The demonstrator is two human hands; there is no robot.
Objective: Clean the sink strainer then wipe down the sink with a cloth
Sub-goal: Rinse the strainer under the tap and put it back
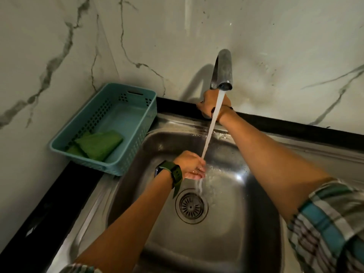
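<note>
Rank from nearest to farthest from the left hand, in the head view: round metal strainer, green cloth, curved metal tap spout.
From the left hand:
1. Round metal strainer, just below.
2. Green cloth, left, in the basket.
3. Curved metal tap spout, above.

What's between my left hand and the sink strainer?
In the head view, only wet sink floor and falling tap water lie between the left hand and the strainer.

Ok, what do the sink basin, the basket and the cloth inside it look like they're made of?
Sink basin: looks like stainless steel, brushed grey with bright glare spots. Basket: apparently moulded plastic, matte teal, with rows of punched holes. Cloth: some soft green fabric, folded and dull; the weave is too small to tell.
</note>
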